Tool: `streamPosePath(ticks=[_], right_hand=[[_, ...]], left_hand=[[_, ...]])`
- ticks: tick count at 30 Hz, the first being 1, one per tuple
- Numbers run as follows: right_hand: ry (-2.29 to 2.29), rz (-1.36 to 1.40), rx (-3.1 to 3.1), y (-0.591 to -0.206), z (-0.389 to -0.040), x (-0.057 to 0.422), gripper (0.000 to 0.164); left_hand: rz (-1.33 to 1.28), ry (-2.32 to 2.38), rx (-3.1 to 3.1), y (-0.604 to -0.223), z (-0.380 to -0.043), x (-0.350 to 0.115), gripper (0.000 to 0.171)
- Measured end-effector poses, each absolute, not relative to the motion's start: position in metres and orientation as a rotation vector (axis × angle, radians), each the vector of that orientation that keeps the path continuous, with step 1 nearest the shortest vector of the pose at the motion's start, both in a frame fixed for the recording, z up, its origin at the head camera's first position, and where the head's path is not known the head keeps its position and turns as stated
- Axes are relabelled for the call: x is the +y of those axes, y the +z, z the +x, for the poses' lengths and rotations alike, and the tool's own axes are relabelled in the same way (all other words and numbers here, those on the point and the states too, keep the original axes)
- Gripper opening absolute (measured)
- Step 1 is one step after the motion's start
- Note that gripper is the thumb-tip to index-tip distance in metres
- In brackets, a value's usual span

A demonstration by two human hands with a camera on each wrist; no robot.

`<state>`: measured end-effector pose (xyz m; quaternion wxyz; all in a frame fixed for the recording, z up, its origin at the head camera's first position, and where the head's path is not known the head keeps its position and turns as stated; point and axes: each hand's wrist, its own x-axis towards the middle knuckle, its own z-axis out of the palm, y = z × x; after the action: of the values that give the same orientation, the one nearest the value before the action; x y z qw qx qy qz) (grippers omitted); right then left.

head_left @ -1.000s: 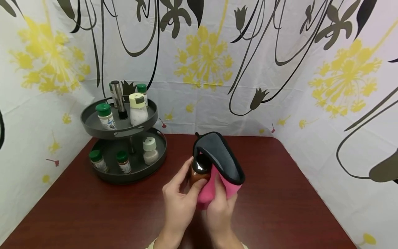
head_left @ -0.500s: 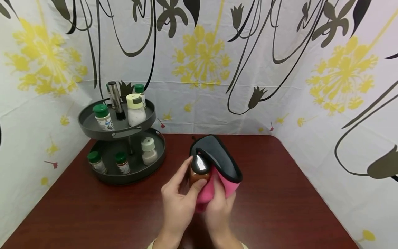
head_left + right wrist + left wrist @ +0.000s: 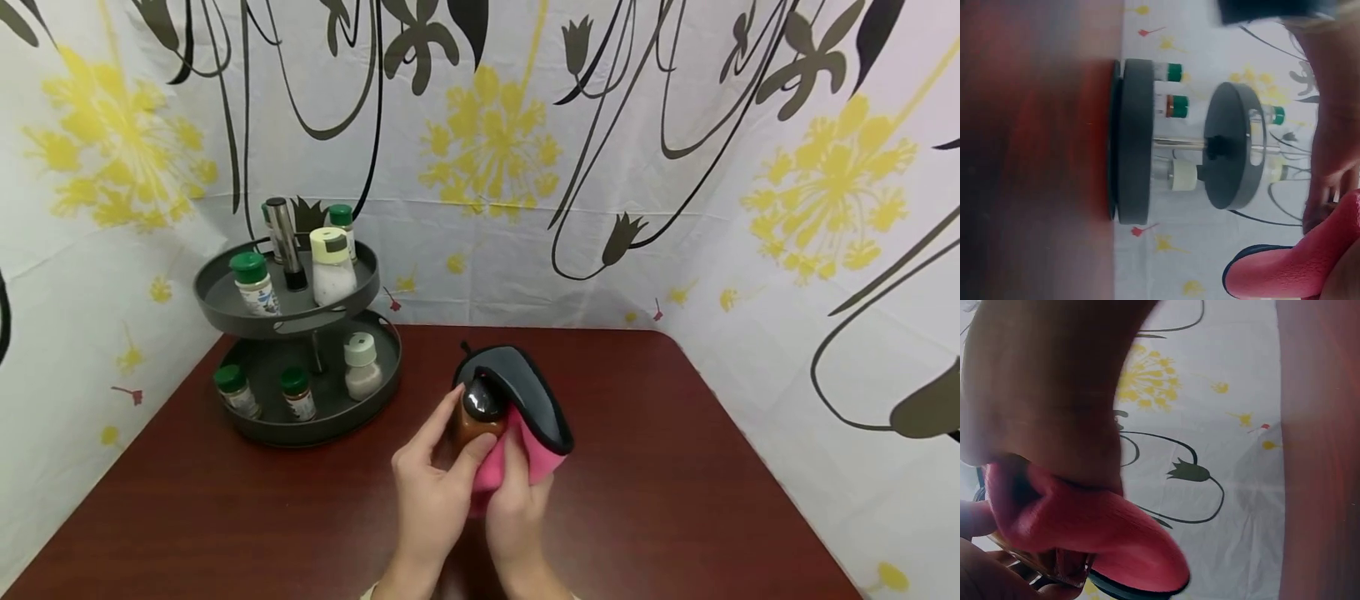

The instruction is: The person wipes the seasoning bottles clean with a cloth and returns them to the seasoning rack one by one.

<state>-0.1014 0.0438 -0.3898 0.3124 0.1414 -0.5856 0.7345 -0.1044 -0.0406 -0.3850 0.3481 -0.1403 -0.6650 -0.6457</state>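
Note:
Between both hands, in the head view, is a brown bottle (image 3: 471,432) with a rounded, shiny dark cap (image 3: 483,400). My left hand (image 3: 431,496) grips the bottle, thumb in front and fingers at its far side. My right hand (image 3: 517,512) pinches a cloth pad (image 3: 525,387), grey on one face, pink and fuzzy on the other, with black trim. The pad is folded against the bottle's right side and arches behind the cap. In the left wrist view the pink face (image 3: 1110,528) lies over the clear glass base (image 3: 1072,569). The right wrist view shows the pad (image 3: 1279,269) beside a hand.
A dark two-tier turntable (image 3: 300,429) stands at the back left of the red-brown table (image 3: 675,483). Its upper tier (image 3: 300,323) bears several jars and a metallic tube (image 3: 283,237); green-capped jars and a white-capped shaker (image 3: 362,367) stand below. A patterned curtain (image 3: 420,300) encloses the table.
The right hand and the cloth pad have shifted down and slightly left around the bottle. The left hand keeps its grip on the bottle in nearly the same place.

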Motion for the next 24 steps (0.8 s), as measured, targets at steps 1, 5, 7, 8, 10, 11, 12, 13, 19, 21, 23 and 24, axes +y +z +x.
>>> streamPosePath(ticks=[1,5,7,8,10,11,12,13,19,21,23,24], right_hand=[[1.935,0.385,-1.539,-0.391,-0.102,0.043,0.041],[1.990,0.319,-1.526,-0.385,-0.103,0.044,0.036],[2.035,0.275,-1.497,-0.377,-0.103,0.046,0.034],[2.078,0.269,-1.463,-0.373,-0.102,0.047,0.034],[2.133,0.321,-1.372,-0.366,-0.101,0.049,0.035],[2.133,0.358,-1.343,-0.363,-0.100,0.049,0.035],[2.110,0.399,-1.327,-0.362,-0.099,0.049,0.036],[2.080,0.447,-1.308,-0.362,-0.099,0.049,0.037],[1.961,0.371,-1.518,-0.373,-0.104,0.050,0.035],[2.035,0.254,-1.619,-0.374,-0.107,0.052,0.034],[2.106,0.137,-1.683,-0.371,-0.109,0.056,0.034],[2.124,0.111,-1.691,-0.368,-0.111,0.058,0.035]], left_hand=[[-0.366,-1.675,-1.717,-0.385,-0.105,-0.041,0.056],[-0.367,-1.689,-1.735,-0.382,-0.105,-0.042,0.056],[-0.357,-1.691,-1.767,-0.381,-0.105,-0.042,0.057],[-0.350,-1.688,-1.784,-0.382,-0.105,-0.042,0.057],[-0.347,-1.689,-1.800,-0.382,-0.105,-0.041,0.058],[-0.349,-1.691,-1.799,-0.382,-0.105,-0.040,0.058],[-0.355,-1.704,-1.787,-0.381,-0.105,-0.040,0.058],[-0.360,-1.718,-1.772,-0.380,-0.105,-0.039,0.058],[-0.363,-1.821,-1.719,-0.363,-0.110,-0.038,0.058],[-0.353,-1.830,-1.737,-0.358,-0.115,-0.039,0.058],[-0.343,-1.834,-1.760,-0.359,-0.119,-0.038,0.058],[-0.335,-1.844,-1.772,-0.361,-0.121,-0.038,0.058]])
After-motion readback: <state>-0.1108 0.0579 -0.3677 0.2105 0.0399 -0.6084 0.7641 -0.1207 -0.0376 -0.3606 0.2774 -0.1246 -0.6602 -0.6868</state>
